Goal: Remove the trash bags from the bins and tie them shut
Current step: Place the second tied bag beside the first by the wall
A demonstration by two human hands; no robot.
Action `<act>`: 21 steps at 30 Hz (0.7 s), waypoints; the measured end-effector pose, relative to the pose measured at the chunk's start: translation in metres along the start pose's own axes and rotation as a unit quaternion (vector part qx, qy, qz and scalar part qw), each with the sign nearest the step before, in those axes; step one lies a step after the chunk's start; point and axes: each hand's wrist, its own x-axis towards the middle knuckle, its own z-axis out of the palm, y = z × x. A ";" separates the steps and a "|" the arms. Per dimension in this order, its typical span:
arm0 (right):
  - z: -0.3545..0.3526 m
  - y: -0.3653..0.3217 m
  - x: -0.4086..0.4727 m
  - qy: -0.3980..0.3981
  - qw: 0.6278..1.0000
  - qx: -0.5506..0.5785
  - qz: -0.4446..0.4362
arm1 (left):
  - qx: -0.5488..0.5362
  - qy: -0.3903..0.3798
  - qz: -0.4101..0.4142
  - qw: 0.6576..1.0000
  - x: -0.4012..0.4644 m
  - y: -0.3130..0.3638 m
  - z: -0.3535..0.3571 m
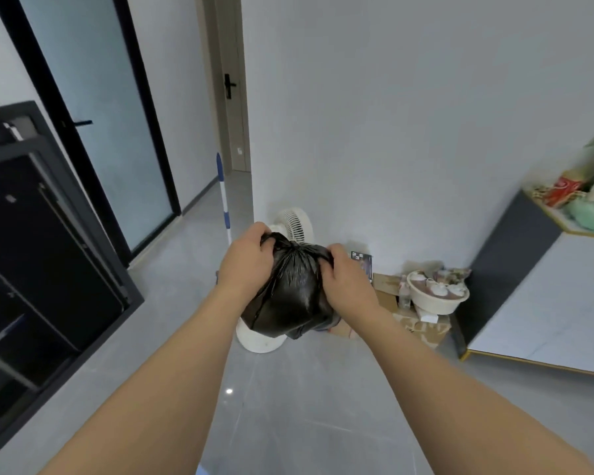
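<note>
A full black trash bag [290, 296] hangs in the air in front of me, its top gathered into a bunch. My left hand [246, 264] grips the gathered plastic on the left side of the bunch. My right hand [342, 277] grips the plastic on the right side. Both arms are stretched out over the grey floor. No bin is in view.
A white floor fan [294, 224] stands behind the bag against the wall. Cardboard boxes [422, 327] with a bowl of cups [436, 296] sit right of it. A white-topped cabinet [542, 310] fills the right. Dark furniture [31, 255] and a glass door [110, 114] are on the left.
</note>
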 end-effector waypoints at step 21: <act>-0.291 0.177 -0.224 0.323 0.873 -0.163 0.328 | -0.181 -0.350 0.287 0.873 -0.136 0.319 0.280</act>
